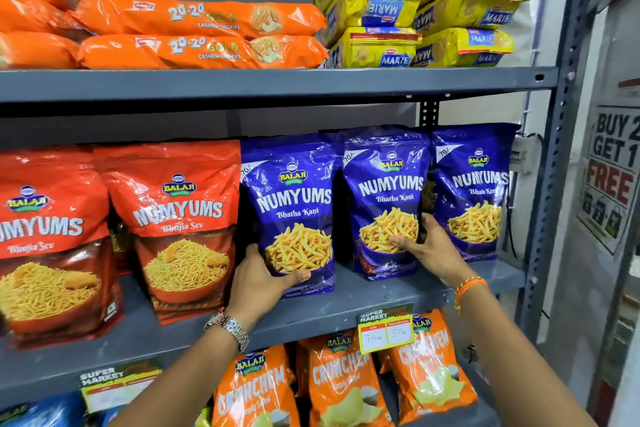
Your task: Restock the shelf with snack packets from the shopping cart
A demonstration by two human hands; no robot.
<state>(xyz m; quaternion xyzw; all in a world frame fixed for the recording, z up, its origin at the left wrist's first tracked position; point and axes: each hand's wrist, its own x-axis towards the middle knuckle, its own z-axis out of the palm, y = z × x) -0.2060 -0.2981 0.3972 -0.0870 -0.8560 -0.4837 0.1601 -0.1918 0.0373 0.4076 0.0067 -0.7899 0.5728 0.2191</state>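
Three blue Numyums Bhatha Kani packets stand upright on the middle grey shelf (346,308). My left hand (258,282) grips the lower left corner of the leftmost blue packet (294,204), thumb across its front. My right hand (424,244) holds the lower right side of the middle blue packet (386,191). The third blue packet (474,184) stands untouched at the right. No shopping cart shows in the head view.
Red Numyums Bhujia Sev packets (180,218) fill the shelf's left half. Orange cookie packs (201,15) and yellow Marie packs (415,10) lie on the shelf above. Orange Crunchem bags (346,381) sit below. A shelf post (554,149) and promo poster (613,170) are at right.
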